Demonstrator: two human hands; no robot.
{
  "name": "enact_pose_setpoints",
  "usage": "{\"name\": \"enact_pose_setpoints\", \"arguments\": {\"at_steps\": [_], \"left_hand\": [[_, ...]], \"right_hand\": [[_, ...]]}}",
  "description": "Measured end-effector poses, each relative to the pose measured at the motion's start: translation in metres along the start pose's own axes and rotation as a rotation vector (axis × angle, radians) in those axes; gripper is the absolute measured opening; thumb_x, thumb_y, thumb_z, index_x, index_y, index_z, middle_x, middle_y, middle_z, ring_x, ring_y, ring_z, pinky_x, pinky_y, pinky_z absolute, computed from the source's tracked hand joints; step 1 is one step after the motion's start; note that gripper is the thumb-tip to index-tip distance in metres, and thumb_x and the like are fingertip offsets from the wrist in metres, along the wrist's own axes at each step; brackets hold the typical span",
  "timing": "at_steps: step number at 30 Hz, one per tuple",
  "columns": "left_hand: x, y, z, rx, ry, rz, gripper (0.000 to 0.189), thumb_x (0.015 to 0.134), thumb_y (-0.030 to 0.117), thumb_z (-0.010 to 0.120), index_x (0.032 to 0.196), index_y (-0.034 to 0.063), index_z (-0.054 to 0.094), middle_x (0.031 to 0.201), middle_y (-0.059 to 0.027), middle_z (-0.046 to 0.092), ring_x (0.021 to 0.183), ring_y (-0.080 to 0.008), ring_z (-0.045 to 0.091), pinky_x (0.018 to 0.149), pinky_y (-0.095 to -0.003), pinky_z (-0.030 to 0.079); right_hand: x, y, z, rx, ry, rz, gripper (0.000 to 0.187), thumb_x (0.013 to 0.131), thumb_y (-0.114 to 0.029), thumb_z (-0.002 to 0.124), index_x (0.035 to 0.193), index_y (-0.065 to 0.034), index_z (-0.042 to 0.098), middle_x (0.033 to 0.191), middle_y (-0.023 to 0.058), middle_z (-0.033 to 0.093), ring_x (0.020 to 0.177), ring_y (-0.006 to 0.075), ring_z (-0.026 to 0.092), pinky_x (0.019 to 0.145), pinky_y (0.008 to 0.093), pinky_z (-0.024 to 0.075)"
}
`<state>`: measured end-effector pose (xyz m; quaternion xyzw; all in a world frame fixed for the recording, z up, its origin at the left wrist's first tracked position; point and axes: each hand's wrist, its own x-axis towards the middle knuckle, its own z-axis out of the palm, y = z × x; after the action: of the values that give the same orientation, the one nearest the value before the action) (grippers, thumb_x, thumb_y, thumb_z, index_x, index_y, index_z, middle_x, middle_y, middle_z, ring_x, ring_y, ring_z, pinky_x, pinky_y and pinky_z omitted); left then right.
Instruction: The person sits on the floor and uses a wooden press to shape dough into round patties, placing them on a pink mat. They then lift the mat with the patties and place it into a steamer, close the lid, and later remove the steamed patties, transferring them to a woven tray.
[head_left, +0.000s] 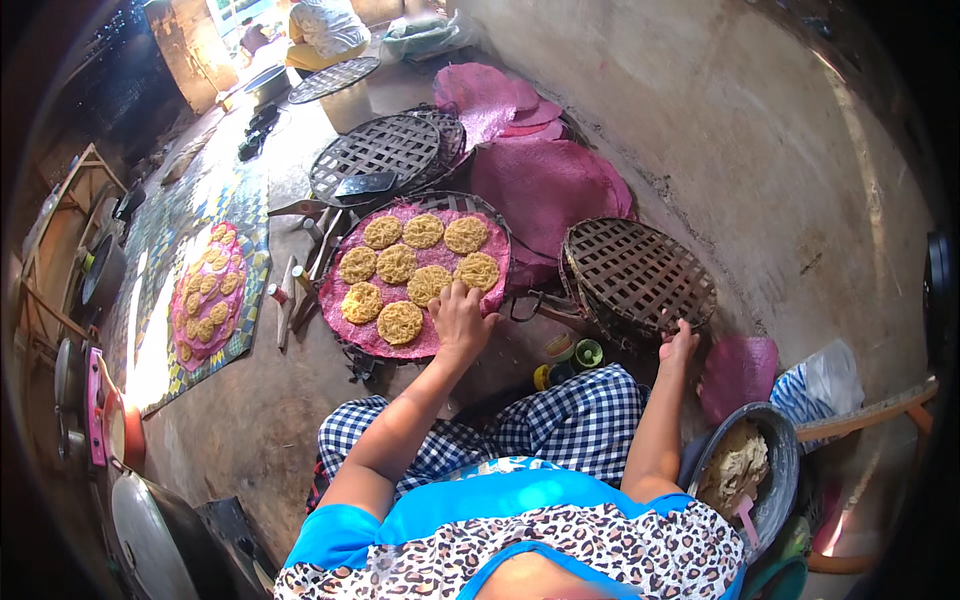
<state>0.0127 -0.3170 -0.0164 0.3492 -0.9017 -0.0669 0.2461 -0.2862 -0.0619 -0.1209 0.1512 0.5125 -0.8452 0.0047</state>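
My left hand reaches palm down over a round pink mat on a woven tray. Its fingertips touch the area between a noodle cake and another noodle cake at the mat's right side. Several more flat yellow noodle cakes lie on this mat, apart or just touching. The fingertips are partly hidden, so I cannot see whether they pinch anything. To the right, my right hand has its fingers on the near rim of a dark open-weave tray, which lies on a stack of similar trays.
Pink mats are piled along the wall. A basin of dough stands at my right side. Sticks lie left of the tray. Farther left, a pink mat with noodle cakes lies on a patterned floor mat. Another person sits at the back.
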Motion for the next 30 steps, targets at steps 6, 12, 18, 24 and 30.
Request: {"name": "enact_pose_setpoints", "arguments": {"at_steps": [6, 12, 18, 24, 30], "left_hand": [[0.015, -0.014, -0.005, -0.157, -0.178, -0.093, 0.026, 0.072, 0.036, 0.067, 0.079, 0.0106, 0.065, 0.08, -0.0064, 0.057, 0.088, -0.0249, 0.055, 0.079, -0.0421, 0.035], [0.042, -0.024, -0.033, -0.213, -0.149, -0.056, 0.019, 0.08, 0.028, 0.057, 0.083, 0.0092, 0.06, 0.089, -0.0087, 0.057, 0.092, -0.0279, 0.054, 0.079, -0.0436, 0.033], [0.072, -0.031, -0.076, -0.154, -0.114, 0.055, 0.021, 0.082, 0.029, 0.055, 0.085, 0.0081, 0.06, 0.091, -0.0099, 0.057, 0.094, -0.0285, 0.054, 0.08, -0.0433, 0.033], [0.051, 0.011, -0.092, -0.076, -0.118, 0.082, 0.021, 0.081, 0.023, 0.053, 0.088, 0.0041, 0.061, 0.092, -0.0134, 0.058, 0.094, -0.0305, 0.055, 0.086, -0.0524, 0.034], [-0.019, 0.066, -0.087, -0.195, -0.294, 0.27, 0.021, 0.077, 0.027, 0.06, 0.086, 0.0079, 0.06, 0.088, -0.0077, 0.053, 0.089, -0.0216, 0.053, 0.08, -0.0413, 0.032]], "right_hand": [[-0.051, -0.109, 0.012, -0.054, -0.347, -0.168, 0.038, 0.077, -0.002, 0.051, 0.113, -0.0044, 0.038, 0.099, 0.0152, 0.059, 0.074, 0.0288, 0.065, 0.049, 0.0299, 0.0507], [-0.124, -0.2, -0.023, -0.118, -0.646, -0.017, 0.042, 0.079, -0.007, 0.048, 0.119, -0.0025, 0.036, 0.103, 0.0162, 0.055, 0.086, 0.0274, 0.061, 0.063, 0.0373, 0.0563], [-0.179, -0.171, -0.011, -0.134, -0.735, 0.158, 0.04, 0.076, -0.007, 0.052, 0.114, -0.0015, 0.04, 0.099, 0.0163, 0.058, 0.074, 0.0292, 0.064, 0.061, 0.0372, 0.056], [-0.222, -0.077, 0.039, 0.056, -0.894, 0.405, 0.037, 0.079, -0.001, 0.049, 0.113, -0.0018, 0.037, 0.103, 0.0184, 0.055, 0.084, 0.0347, 0.062, 0.071, 0.0407, 0.0553], [-0.233, -0.027, 0.046, 0.127, -0.915, 0.381, 0.041, 0.078, 0.002, 0.046, 0.118, -0.0029, 0.037, 0.108, 0.0147, 0.053, 0.088, 0.026, 0.06, 0.072, 0.0341, 0.0543]]}}
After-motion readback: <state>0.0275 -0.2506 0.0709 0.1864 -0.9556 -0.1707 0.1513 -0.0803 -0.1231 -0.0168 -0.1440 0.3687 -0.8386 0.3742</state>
